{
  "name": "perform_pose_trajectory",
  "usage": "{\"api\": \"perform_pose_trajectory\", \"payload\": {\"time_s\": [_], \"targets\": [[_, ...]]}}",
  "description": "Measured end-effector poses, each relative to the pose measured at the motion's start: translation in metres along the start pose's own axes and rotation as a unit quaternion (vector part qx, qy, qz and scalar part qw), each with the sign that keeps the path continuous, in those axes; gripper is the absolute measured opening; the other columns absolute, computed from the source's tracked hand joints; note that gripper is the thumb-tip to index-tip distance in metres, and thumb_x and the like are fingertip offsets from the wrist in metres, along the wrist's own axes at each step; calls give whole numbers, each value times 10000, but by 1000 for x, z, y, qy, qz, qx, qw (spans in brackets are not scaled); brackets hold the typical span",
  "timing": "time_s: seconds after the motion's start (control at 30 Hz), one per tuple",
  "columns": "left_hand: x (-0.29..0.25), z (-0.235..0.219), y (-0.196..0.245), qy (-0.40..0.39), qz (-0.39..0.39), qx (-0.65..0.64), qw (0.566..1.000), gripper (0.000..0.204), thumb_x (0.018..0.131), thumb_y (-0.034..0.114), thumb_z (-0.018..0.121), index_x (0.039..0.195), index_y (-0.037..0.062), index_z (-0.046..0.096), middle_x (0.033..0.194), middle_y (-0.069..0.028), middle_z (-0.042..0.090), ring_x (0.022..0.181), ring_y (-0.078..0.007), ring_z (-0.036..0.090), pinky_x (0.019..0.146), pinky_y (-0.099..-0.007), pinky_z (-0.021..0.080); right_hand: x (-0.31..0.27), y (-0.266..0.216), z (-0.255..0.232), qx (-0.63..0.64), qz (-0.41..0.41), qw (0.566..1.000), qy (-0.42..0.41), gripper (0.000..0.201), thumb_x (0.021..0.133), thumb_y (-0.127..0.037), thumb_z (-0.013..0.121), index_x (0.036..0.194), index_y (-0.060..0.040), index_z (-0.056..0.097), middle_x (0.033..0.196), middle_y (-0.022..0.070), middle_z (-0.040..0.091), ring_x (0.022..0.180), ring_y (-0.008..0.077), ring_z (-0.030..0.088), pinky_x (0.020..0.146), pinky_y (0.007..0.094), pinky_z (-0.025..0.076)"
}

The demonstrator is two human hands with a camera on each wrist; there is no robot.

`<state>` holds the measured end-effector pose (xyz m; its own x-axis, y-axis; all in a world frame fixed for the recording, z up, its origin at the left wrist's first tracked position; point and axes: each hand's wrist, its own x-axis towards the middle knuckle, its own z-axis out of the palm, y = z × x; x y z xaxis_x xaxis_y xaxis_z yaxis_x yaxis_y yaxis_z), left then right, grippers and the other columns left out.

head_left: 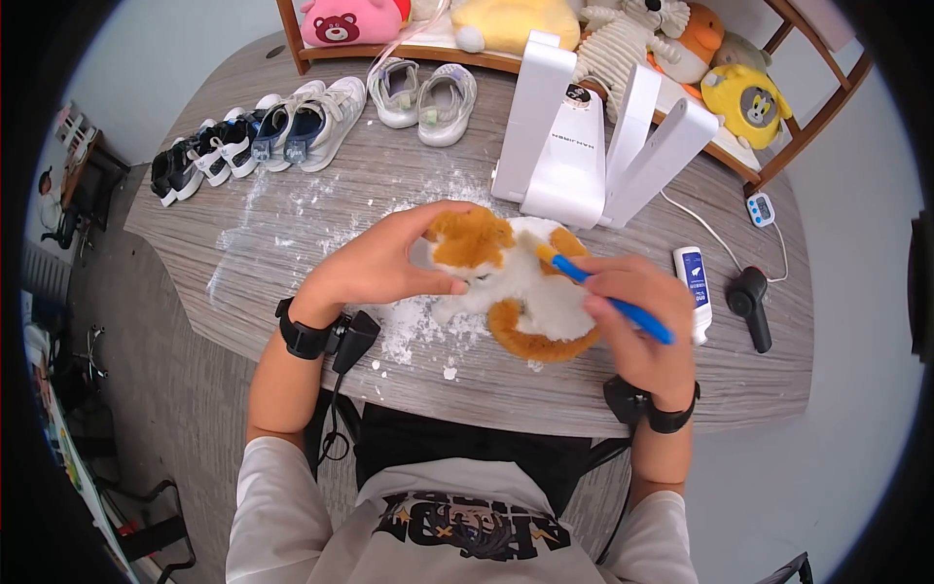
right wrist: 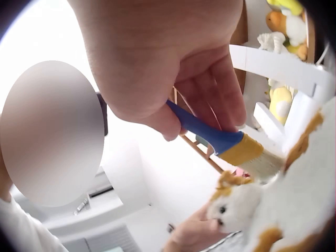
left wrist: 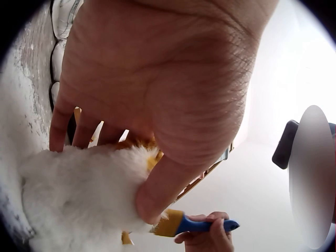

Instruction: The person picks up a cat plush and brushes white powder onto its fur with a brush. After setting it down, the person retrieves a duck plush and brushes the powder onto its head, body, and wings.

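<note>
Left hand (head_left: 375,265) fingers curl around the plush cat (head_left: 506,282), hiding its face; right hand (head_left: 637,326) grips the brush (head_left: 593,287), bristles buried in fur.

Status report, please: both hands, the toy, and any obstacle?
Left hand grips plush cat at the head. Right hand holds blue brush, bristles on the fur. White powder around the toy; nothing blocks the hands.

Plush cat (head_left: 516,282): white with orange patches. My brush (head_left: 603,297): blue handle, yellow ferrule. Worktop (head_left: 292,224): grey woodgrain, dusted white. At 12 o'clock, white dryer (head_left: 584,146); at 11, pink bear (head_left: 341,21).
</note>
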<state>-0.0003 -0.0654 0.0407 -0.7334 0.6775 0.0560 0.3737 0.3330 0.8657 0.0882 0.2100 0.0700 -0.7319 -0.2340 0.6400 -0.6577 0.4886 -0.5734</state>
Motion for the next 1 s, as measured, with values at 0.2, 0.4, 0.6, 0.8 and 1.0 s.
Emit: {"api": "perform_pose_trajectory", "payload": {"time_s": [0.2, 0.4, 0.6, 0.8, 1.0], "targets": [[0, 0, 0, -8, -10, 5, 1000, 789, 725, 107, 841, 1407, 36, 450, 1341, -147, 569, 1258, -231, 518, 1090, -362, 370, -4, -10, -13, 193, 40, 939, -282, 99, 791, -51, 739, 876, -42, 688, 923, 133, 717, 804, 258, 707, 684, 319, 538], [1, 1, 2, -3, 22, 9, 1000, 767, 731, 149, 842, 1389, 28, 465, 1314, -159, 589, 1229, -244, 551, 1065, -367, 406, -2, 2, 2, 31, 17, 999, -34, 88, 791, -42, 741, 863, -29, 692, 824, 154, 700, 746, 308, 694, 697, 344, 542], [-1, 1, -2, 0, 19, 15, 1000, 789, 721, 138, 854, 1396, 35, 459, 1343, -149, 571, 1263, -240, 521, 1087, -369, 377, -7, -3, -5, 152, 50, 979, -124, 84, 791, -25, 732, 856, -26, 679, 831, 138, 687, 763, 301, 689, 659, 332, 531], [1, 0, 0, -11, 0, 9, 1000, 792, 725, 151, 853, 1399, 30, 456, 1342, -151, 571, 1256, -242, 525, 1085, -376, 383, 3, -11, -8, 77, 60, 965, -244, 69, 801, -32, 720, 847, -2, 679, 838, 128, 720, 753, 257, 713, 690, 331, 549], [-1, -1, 2, -10, 10, -1, 1000, 795, 725, 153, 855, 1401, 31, 455, 1336, -153, 574, 1252, -243, 528, 1084, -373, 384, -8, 3, -5, 226, 65, 972, 30, 88, 837, -55, 709, 862, 27, 693, 871, 161, 722, 819, 258, 718, 757, 330, 558]]}}
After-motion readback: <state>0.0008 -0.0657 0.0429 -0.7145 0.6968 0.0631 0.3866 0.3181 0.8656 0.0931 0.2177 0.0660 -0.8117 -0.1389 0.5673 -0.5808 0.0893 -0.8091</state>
